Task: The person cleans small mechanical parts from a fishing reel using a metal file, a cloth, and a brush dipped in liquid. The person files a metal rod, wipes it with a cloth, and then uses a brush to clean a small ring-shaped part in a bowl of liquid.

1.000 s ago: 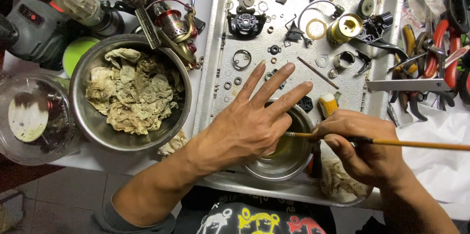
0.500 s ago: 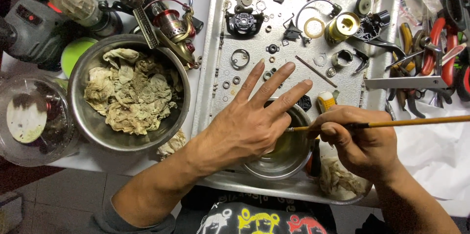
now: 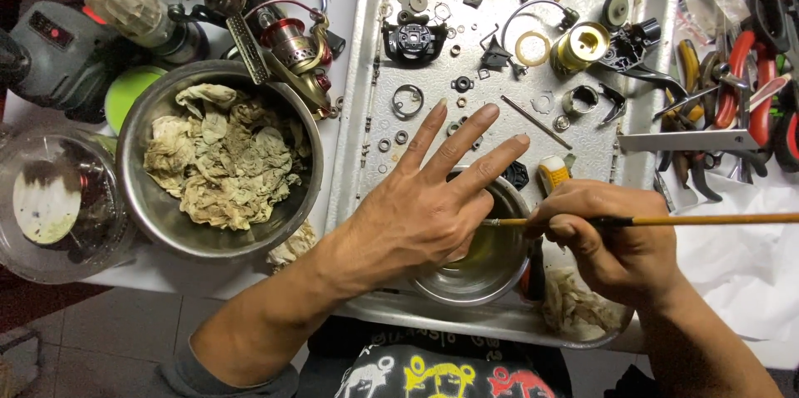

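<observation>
Little is changed since the earlier frame: the thin wooden-handled brush [image 3: 666,220], pinched in the right hand [image 3: 612,236], is kept at the small steel bowl [image 3: 474,269] of yellowish liquid; the left hand [image 3: 424,206] is spread above it. Dismantled reel parts [image 3: 466,57] are left on the metal tray [image 3: 366,115].

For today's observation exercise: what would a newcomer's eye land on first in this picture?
First, the left hand spread over a small steel bowl in the metal tray, while the right hand holds a thin brush towards it. Left of the tray sits a big bowl of crumpled rags.
</observation>
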